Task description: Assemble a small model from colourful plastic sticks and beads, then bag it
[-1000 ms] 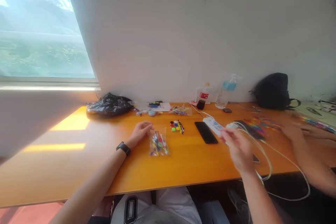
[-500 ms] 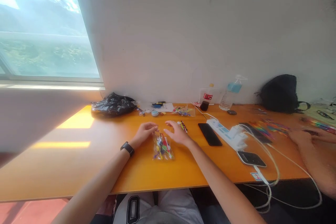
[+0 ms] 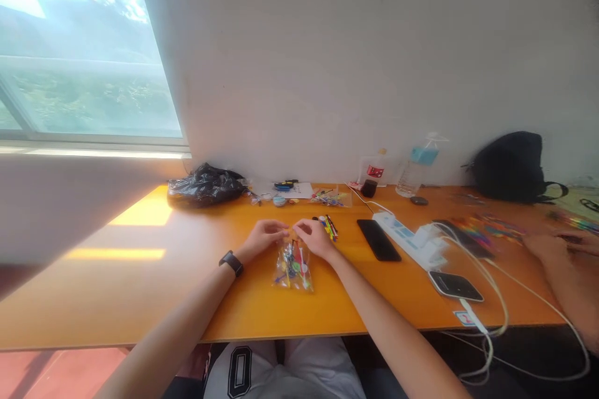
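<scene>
While small colourful pieces [image 3: 291, 265] lie in a clear bag [image 3: 297, 285], the left hand [image 3: 266, 236] and right hand [image 3: 313, 237] pinch its far edge, fingertips [image 3: 298, 227] just beyond the pieces.

A single camera, worn on the person's head, looks forward and down over the counter [image 3: 322, 315]. Its view is wide: the wall [image 3: 304, 75] behind the counter fills most of the upper half, with the window [image 3: 88, 68] at upper left. The hands [image 3: 314, 238] lie below the centre of the frame, within arm's reach of the lens, and the forearms [image 3: 393, 327] run up to them from the bottom edge. The lap [image 3: 304, 365] shows lowest, nearly beneath the camera, while a co-worker's arm [image 3: 568, 280] enters at the right edge.
</scene>
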`<state>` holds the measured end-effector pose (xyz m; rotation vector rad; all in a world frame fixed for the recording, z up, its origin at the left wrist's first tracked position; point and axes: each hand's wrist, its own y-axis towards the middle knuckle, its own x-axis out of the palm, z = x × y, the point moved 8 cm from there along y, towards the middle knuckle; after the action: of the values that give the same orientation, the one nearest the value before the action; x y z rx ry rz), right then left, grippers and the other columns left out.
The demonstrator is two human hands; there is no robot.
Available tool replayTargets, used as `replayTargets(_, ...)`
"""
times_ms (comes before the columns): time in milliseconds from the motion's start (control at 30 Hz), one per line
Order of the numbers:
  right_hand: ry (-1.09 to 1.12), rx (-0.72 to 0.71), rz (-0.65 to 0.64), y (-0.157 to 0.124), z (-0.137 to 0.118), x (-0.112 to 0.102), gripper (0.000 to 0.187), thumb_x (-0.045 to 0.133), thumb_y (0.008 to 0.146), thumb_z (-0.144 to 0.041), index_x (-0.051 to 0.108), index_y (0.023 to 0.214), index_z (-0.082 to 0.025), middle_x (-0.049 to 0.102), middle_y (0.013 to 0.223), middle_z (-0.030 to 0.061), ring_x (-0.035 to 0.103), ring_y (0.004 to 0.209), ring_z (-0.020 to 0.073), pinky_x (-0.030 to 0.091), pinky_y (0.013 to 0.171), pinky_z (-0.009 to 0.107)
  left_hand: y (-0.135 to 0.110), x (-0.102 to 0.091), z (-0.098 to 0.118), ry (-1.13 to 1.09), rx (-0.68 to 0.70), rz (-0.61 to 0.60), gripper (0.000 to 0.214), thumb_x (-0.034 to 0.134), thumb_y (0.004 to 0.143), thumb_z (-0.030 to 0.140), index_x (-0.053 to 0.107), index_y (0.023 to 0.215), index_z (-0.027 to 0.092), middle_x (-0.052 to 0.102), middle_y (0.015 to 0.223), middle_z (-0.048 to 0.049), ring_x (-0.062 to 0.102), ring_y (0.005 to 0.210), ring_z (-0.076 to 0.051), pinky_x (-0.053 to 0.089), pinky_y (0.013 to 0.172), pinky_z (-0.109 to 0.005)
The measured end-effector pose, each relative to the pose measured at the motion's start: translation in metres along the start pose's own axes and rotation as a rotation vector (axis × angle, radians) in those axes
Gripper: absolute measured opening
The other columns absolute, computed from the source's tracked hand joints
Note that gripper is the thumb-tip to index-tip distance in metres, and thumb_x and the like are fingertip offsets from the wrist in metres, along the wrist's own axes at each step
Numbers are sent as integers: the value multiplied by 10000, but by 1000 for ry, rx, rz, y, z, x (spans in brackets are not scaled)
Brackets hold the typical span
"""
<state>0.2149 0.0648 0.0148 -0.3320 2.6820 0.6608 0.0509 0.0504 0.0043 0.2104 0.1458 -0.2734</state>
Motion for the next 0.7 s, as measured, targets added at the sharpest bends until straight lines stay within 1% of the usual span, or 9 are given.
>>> replayTargets(67, 125, 66, 18, 1, 7, -6, 249, 689, 839, -436, 724, 853, -190, 724, 823, 53, 640, 761, 198, 492, 722, 313, 0, -3, -1, 0, 9, 28, 444, 817, 767, 490, 765, 1027, 134, 788, 1005, -124, 717, 892, -245, 561, 787, -329)
replayTargets(167, 284, 152, 25, 0, 15, -12, 273, 752, 756, -394, 726, 942, -195, 706, 795, 23, 619, 713, 169, 486, 695, 293, 1, -8, -5, -53, 4, 51, 443, 808, 771, 480, 745, 1049, 140, 781, 1009, -121, 712, 889, -234, 561, 782, -322)
replayTargets(233, 345, 178, 15, -1, 18, -12, 238, 745, 735, -355, 734, 907, -191, 701, 783, 14, 609, 696, 155, 483, 702, 291, 0, -10, -8, -90, -22, 56, 426, 790, 786, 474, 735, 1051, 145, 775, 1004, -115, 709, 877, -222, 562, 766, -312)
replayTargets(333, 354, 190, 43, 0, 21, -15, 158, 701, 724, -317, 751, 786, -180, 717, 786, 29, 621, 723, 162, 488, 758, 311, 0, -14, -10, -100, -51, 90, 357, 758, 807, 439, 739, 1016, 150, 766, 987, -102, 702, 859, -210, 561, 751, -303)
replayTargets(433, 305, 188, 65, 1, 22, -18, 160, 663, 721, -299, 773, 761, -190, 724, 763, 31, 630, 745, 176, 487, 792, 325, 1, -16, -9, -96, -38, 113, 276, 722, 813, 386, 755, 943, 144, 763, 961, -93, 698, 851, -204, 562, 779, -308)
replayTargets(500, 276, 167, 60, 1, 17, -18, 164, 646, 732, -298, 774, 745, -196, 727, 777, 33, 632, 767, 183, 486, 798, 324, 2, -15, -8, -89, -21, 107, 280, 710, 820, 401, 758, 906, 140, 764, 928, -90, 698, 829, -205, 559, 774, -310)
replayTargets(567, 271, 144, 41, 0, 11, -17, 174, 645, 764, -320, 760, 729, -194, 722, 785, 36, 628, 776, 184, 486, 794, 318, 2, -15, -8, -62, -2, 115, 315, 742, 805, 445, 750, 878, 139, 764, 887, -88, 699, 801, -207, 555, 746, -308)
replayTargets(633, 308, 143, 45, -1, 7, -16, 183, 682, 785, -364, 739, 760, -191, 710, 788, 31, 625, 769, 178, 492, 779, 310, 3, -17, -7, -42, 23, 136, 362, 812, 748, 467, 737, 885, 141, 766, 864, -86, 705, 792, -213, 556, 736, -311)
replayTargets(700, 372, 169, 57, -3, 7, -14, 223, 736, 778, -398, 724, 877, -199, 709, 839, 25, 635, 780, 176, 506, 763, 306, 3, -16, -7, -61, 42, 135, 453, 861, 703, 462, 731, 998, 145, 775, 892, -91, 718, 819, -225, 567, 760, -327)
